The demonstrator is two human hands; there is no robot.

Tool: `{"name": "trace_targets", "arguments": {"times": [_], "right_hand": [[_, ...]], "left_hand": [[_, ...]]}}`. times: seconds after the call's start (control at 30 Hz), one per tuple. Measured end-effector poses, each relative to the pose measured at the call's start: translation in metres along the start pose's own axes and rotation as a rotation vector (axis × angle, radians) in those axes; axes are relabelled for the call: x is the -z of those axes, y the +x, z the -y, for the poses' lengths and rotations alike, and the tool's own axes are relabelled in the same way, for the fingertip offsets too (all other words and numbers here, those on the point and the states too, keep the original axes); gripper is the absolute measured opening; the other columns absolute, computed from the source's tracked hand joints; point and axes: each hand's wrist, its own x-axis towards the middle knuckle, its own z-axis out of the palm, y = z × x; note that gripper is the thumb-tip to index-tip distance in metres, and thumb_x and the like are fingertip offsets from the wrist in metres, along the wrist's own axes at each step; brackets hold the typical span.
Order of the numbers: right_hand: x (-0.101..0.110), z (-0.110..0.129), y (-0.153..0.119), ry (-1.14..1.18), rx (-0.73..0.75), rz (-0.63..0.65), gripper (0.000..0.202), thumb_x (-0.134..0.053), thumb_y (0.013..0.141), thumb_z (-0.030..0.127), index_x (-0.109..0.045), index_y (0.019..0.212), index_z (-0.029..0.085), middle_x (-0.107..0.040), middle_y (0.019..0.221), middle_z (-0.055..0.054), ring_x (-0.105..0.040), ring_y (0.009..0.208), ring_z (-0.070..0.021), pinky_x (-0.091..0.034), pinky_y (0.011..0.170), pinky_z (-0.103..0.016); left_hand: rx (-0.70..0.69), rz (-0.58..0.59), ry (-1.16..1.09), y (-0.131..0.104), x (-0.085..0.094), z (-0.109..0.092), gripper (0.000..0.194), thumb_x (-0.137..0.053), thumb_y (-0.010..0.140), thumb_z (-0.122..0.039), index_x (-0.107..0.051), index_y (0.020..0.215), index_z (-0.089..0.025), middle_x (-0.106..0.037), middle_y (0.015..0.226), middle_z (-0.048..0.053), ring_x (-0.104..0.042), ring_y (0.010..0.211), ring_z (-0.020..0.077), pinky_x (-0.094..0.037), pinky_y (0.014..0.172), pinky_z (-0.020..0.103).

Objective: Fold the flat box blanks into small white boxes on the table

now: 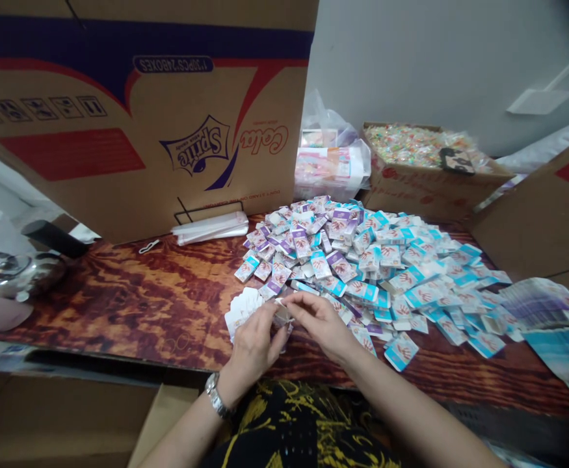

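Note:
My left hand (pixel 257 338), with a metal watch at its wrist, is closed around a small pale packet (pixel 282 316) near the table's front edge. The thumb and forefinger of my right hand (pixel 320 322) pinch at the packet's upper end. Beside my left fingers lies a fanned stack of white cards or flat cartons (pixel 243 308). Beyond and to the right spreads a large heap of small blue-and-white and purple-and-white boxes (pixel 362 257). The packet's details are partly hidden by my fingers.
A tall cardboard carton (pixel 138 130) stands at the back left. Behind the heap are plastic-wrapped packages (pixel 330 170) and an open box of small wrapped pieces (pixel 425 185). Flat printed sheets (pixel 557 325) lie at the right, a metal kettle (pixel 25 273) at the left.

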Motion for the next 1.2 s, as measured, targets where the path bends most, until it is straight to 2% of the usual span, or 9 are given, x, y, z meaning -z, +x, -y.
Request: {"name": "trace_targets", "arguments": {"times": [0.23, 0.4, 0.5, 0.6, 0.7, 0.8, 0.9, 1.03, 1.2], "right_hand": [[-0.006, 0.010, -0.008, -0.484, 0.256, -0.116, 0.018, -0.052, 0.085, 0.019, -0.067, 0.095, 0.021, -0.062, 0.085, -0.004, -0.058, 0.082, -0.0168, -0.047, 0.075, -0.030], [-0.016, 0.005, -0.020, -0.546, 0.398, -0.063, 0.032, -0.045, 0.089, 0.017, -0.060, 0.117, 0.021, -0.057, 0.109, -0.011, -0.055, 0.103, -0.0201, -0.046, 0.090, -0.036], [-0.016, -0.005, -0.019, -0.480, 0.347, 0.015, 0.033, -0.046, 0.090, 0.019, -0.058, 0.120, 0.022, -0.058, 0.117, -0.010, -0.054, 0.109, -0.0201, -0.044, 0.094, -0.038], [-0.006, -0.007, -0.004, -0.333, 0.226, 0.048, 0.027, -0.052, 0.087, 0.025, -0.061, 0.113, 0.023, -0.066, 0.103, -0.006, -0.062, 0.095, -0.0193, -0.048, 0.087, -0.036], [0.011, 0.003, 0.022, -0.004, 0.080, -0.165, 0.042, -0.052, 0.087, 0.036, -0.047, 0.127, 0.025, -0.065, 0.094, -0.004, -0.065, 0.082, -0.0172, -0.053, 0.075, -0.033], [0.028, 0.005, 0.038, 0.224, 0.007, -0.364, 0.061, -0.048, 0.088, 0.042, -0.021, 0.141, 0.029, -0.061, 0.105, -0.005, -0.065, 0.083, -0.0159, -0.053, 0.073, -0.032], [0.035, -0.014, 0.032, -0.097, -0.008, -0.228, 0.053, -0.052, 0.086, 0.039, -0.037, 0.134, 0.024, -0.062, 0.104, -0.007, -0.065, 0.083, -0.0186, -0.053, 0.073, -0.034], [0.026, -0.051, 0.008, -0.749, 0.093, 0.006, 0.037, -0.056, 0.081, 0.023, -0.056, 0.118, 0.017, -0.064, 0.104, -0.012, -0.062, 0.094, -0.0258, -0.047, 0.082, -0.040], [0.015, -0.065, 0.001, -0.794, 0.003, -0.011, 0.033, -0.056, 0.079, 0.019, -0.055, 0.112, 0.017, -0.067, 0.076, -0.003, -0.064, 0.071, -0.0193, -0.047, 0.068, -0.030]], "left_hand": [[0.061, -0.019, 0.049, -0.003, -0.005, -0.001, 0.059, -0.051, 0.086, -0.021, -0.024, 0.137, -0.010, -0.058, 0.117, 0.018, -0.061, 0.104, 0.0225, -0.052, 0.085, 0.033], [0.086, -0.015, 0.053, -0.005, -0.008, 0.002, 0.068, -0.046, 0.085, -0.014, -0.009, 0.142, -0.008, -0.051, 0.127, 0.022, -0.054, 0.115, 0.0251, -0.049, 0.092, 0.037], [0.107, 0.000, 0.045, -0.004, -0.008, 0.002, 0.070, -0.045, 0.083, -0.013, -0.008, 0.143, -0.008, -0.051, 0.128, 0.023, -0.054, 0.115, 0.0258, -0.050, 0.090, 0.038], [0.104, -0.008, 0.036, 0.001, -0.002, -0.001, 0.071, -0.050, 0.084, -0.018, -0.010, 0.142, -0.009, -0.049, 0.128, 0.023, -0.054, 0.115, 0.0259, -0.050, 0.090, 0.038], [0.088, -0.104, 0.060, 0.006, 0.007, -0.003, 0.072, -0.059, 0.082, -0.026, -0.019, 0.139, -0.009, -0.048, 0.128, 0.022, -0.049, 0.118, 0.0284, -0.046, 0.095, 0.042], [0.036, -0.085, 0.110, 0.003, 0.009, -0.001, 0.049, -0.058, 0.083, -0.022, -0.038, 0.127, -0.013, -0.056, 0.113, 0.015, -0.053, 0.106, 0.0254, -0.048, 0.090, 0.040], [0.010, 0.128, 0.169, -0.009, 0.002, 0.003, 0.027, -0.053, 0.086, -0.021, -0.050, 0.112, -0.016, -0.059, 0.099, 0.010, -0.054, 0.092, 0.0225, -0.051, 0.079, 0.036], [0.017, 0.297, 0.253, -0.021, -0.011, 0.005, 0.022, -0.051, 0.087, -0.025, -0.053, 0.107, -0.017, -0.057, 0.099, 0.009, -0.052, 0.091, 0.0235, -0.051, 0.076, 0.037], [0.024, 0.361, 0.279, -0.023, -0.016, 0.006, 0.021, -0.051, 0.087, -0.025, -0.054, 0.106, -0.017, -0.057, 0.099, 0.009, -0.052, 0.090, 0.0227, -0.051, 0.076, 0.036]]}}
